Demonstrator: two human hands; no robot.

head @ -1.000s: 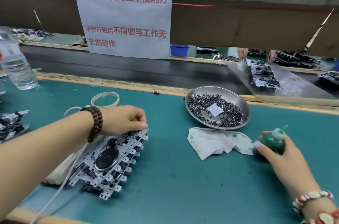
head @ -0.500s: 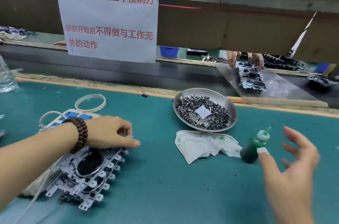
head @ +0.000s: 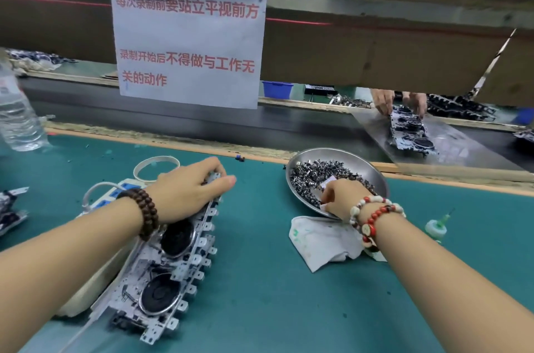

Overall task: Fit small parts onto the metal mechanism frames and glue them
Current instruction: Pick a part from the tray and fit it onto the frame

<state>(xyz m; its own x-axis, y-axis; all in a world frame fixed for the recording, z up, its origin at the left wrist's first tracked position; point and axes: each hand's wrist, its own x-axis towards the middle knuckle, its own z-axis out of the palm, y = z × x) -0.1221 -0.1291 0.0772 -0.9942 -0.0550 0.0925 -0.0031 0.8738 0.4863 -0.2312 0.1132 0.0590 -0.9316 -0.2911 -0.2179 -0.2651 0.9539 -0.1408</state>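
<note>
A stack of metal mechanism frames [head: 170, 271] with round black speakers lies on the green mat at the lower left. My left hand [head: 190, 189] grips the far end of the stack, fingers curled over its edge. A steel bowl [head: 370, 163] holds several small dark metal parts [head: 312, 176]. My right hand [head: 342, 196] reaches into the bowl with fingers curled down among the parts; whether it pinches one is hidden. The green glue bottle [head: 436, 227] stands alone to the right of my right forearm.
A stained white cloth [head: 320, 240] lies in front of the bowl. A white tape ring [head: 156, 167], a power strip [head: 115, 193] and a water bottle [head: 17, 118] are at the left. Beyond the mat runs a conveyor; another person's hands [head: 398, 101] handle frames there.
My right hand let go of the glue bottle and moved left into the bowl of small parts. My left hand stayed on the frame stack's far end.
</note>
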